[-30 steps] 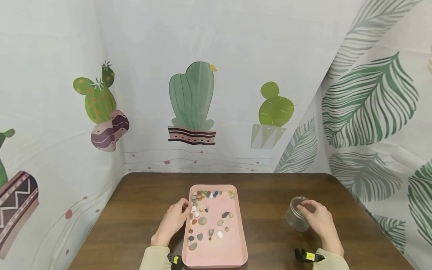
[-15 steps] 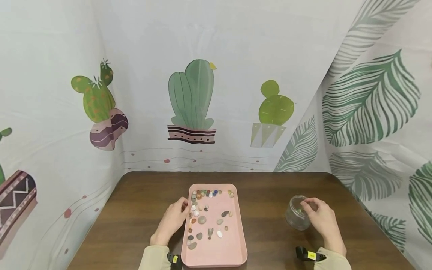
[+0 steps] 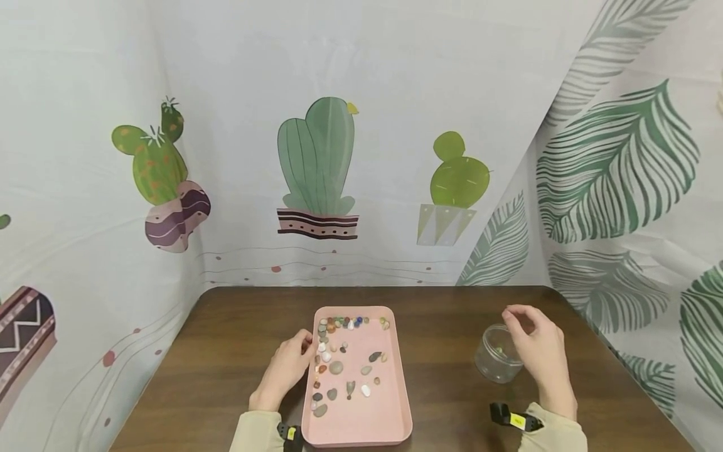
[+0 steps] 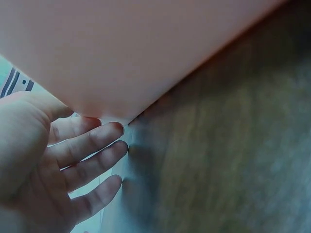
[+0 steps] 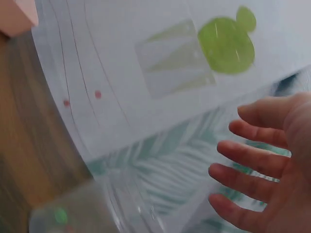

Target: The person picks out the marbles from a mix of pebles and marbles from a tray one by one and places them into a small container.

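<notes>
In the head view my left hand [image 3: 285,367] is at the left rim of a pink tray [image 3: 373,433], thumb and index finger pinching its edge. The other fingers spread loosely beside the outer wall in the left wrist view. Marbles and pebbles lie in the tray, many along its far and left sides. A clear jar [image 3: 492,367] stands to the right with something small and green inside. My right hand [image 3: 539,345] is raised just right of the jar's mouth. Its fingers are relaxed and apart in the right wrist view, with nothing seen between them.
The dark wooden table [image 3: 446,376] runs back to a pale hanging cloth [image 3: 390,157] printed with cacti and leaves. A band of bare wood separates tray and jar. Black straps with yellow labels sit at both wrists.
My right hand has risen from the jar's mouth and drawn slightly right. A small green thing now shows inside the jar. My left hand stays at the tray's rim.
</notes>
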`<state>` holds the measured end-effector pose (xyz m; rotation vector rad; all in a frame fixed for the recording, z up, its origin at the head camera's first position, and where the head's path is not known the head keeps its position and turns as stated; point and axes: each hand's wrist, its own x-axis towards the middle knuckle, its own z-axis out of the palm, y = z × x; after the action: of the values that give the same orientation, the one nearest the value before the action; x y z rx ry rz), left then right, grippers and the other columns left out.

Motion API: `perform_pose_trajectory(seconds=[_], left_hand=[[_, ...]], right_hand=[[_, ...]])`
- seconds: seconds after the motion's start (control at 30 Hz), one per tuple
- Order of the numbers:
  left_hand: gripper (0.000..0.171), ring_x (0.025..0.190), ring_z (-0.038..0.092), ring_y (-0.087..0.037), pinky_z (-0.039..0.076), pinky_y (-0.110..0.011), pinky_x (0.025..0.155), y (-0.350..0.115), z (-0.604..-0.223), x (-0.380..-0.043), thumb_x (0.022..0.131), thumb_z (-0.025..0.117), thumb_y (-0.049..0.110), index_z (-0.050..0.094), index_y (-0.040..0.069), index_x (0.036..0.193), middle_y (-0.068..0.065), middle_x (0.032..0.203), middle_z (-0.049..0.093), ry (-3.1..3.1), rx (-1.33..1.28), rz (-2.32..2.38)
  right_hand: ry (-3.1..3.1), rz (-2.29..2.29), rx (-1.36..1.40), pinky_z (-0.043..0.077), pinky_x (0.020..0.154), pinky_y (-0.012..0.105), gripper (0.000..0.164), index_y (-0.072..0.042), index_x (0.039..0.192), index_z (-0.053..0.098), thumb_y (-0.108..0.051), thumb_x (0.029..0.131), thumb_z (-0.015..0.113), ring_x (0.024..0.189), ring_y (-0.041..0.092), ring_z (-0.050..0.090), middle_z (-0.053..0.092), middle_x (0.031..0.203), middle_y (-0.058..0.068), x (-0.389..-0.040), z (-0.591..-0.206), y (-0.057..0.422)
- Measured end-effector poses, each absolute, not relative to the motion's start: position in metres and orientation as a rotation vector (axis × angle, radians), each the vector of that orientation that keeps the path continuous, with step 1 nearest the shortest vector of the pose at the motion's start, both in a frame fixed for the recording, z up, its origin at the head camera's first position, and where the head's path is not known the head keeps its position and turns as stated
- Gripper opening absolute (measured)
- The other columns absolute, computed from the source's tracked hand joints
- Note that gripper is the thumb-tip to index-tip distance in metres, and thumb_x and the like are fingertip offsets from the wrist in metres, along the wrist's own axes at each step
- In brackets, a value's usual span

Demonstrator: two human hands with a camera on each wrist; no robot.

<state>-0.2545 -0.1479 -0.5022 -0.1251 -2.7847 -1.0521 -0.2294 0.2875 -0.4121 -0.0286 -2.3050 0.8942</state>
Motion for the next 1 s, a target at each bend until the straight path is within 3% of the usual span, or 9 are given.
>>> perform_pose_trajectory(seconds=[0.13,0.5,0.77,1.0], left_hand=[[0.012,0.062,0.049,-0.008,0.039,-0.031,0.059,-0.147,-0.502,-0.255,0.088,0.052,0.028,0.055,0.018,0.092,0.007,0.074,0.055,-2.786,-0.124,-1.031],[0.013,0.062,0.050,-0.008,0.040,-0.032,0.060,-0.146,-0.500,-0.253,0.088,0.052,0.028,0.056,0.016,0.093,0.007,0.075,0.056,-2.787,-0.123,-1.031],[0.013,0.063,0.050,-0.008,0.039,-0.032,0.061,-0.147,-0.503,-0.253,0.088,0.052,0.029,0.055,0.017,0.092,0.008,0.075,0.055,-2.781,-0.133,-1.026],[0.013,0.062,0.049,-0.009,0.039,-0.032,0.059,-0.147,-0.503,-0.253,0.088,0.051,0.029,0.055,0.018,0.093,0.008,0.074,0.055,-2.792,-0.115,-1.025]], right_hand=[[-2.333,0.933,0.098,0.039,0.065,0.015,0.014,-0.015,0.091,0.064,-0.026,0.082,0.061,0.074,0.005,0.055,0.063,0.087,-0.003,-0.236,-0.408,0.269],[-2.415,1.039,0.524,0.044,0.064,0.031,0.013,-0.012,0.089,0.063,-0.022,0.081,0.063,0.071,0.010,0.055,0.060,0.083,-0.007,-0.278,-0.430,0.200],[-2.579,1.112,0.586,0.042,0.069,0.038,0.006,-0.015,0.087,0.062,-0.018,0.082,0.061,0.076,0.011,0.053,0.058,0.084,-0.007,-0.303,-0.452,0.167],[-2.688,1.127,0.637,0.042,0.071,0.034,0.014,-0.011,0.094,0.062,-0.021,0.084,0.059,0.083,0.012,0.055,0.059,0.090,-0.005,-0.321,-0.465,0.151]])
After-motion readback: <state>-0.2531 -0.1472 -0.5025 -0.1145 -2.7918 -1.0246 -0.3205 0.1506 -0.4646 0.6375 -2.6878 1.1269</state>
